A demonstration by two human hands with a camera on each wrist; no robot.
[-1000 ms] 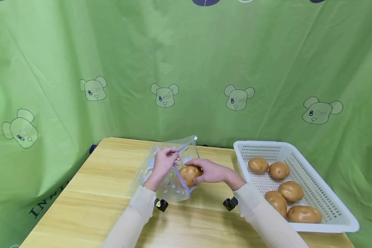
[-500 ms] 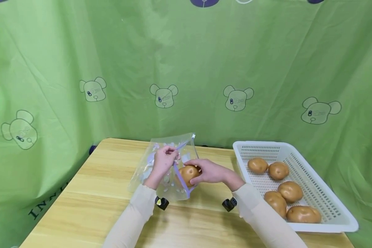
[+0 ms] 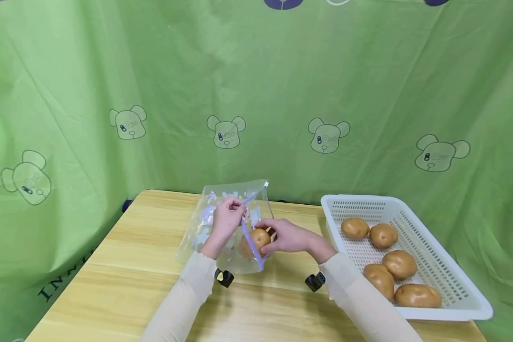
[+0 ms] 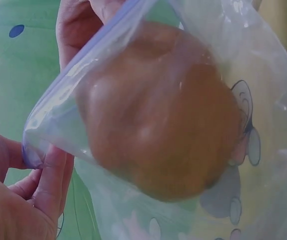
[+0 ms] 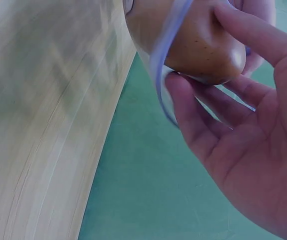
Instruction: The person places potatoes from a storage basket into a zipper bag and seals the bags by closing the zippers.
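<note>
My left hand [image 3: 228,219] pinches the purple zip edge of a clear printed zip bag [image 3: 196,237], holding its mouth apart. A brown potato [image 3: 261,238] lies partly inside that mouth. Through the bag's film in the left wrist view, most of the potato [image 4: 158,115] shows. My right hand [image 3: 287,236] grips the potato's outer end, thumb on the near side and fingers around the far side. In the right wrist view the purple zip edge [image 5: 164,55] crosses over the potato [image 5: 203,50], whose end sticks out toward my right palm.
A white perforated plastic basket [image 3: 453,266] stands on the right of the wooden table [image 3: 124,266], with several potatoes [image 3: 399,264] in it. Behind the table hangs a green curtain [image 3: 273,71] printed with bear heads.
My right hand has pushed the potato leftward, deeper into the bag. The bag's far side has risen and spread a little, while my left hand keeps its pinch on the edge.
</note>
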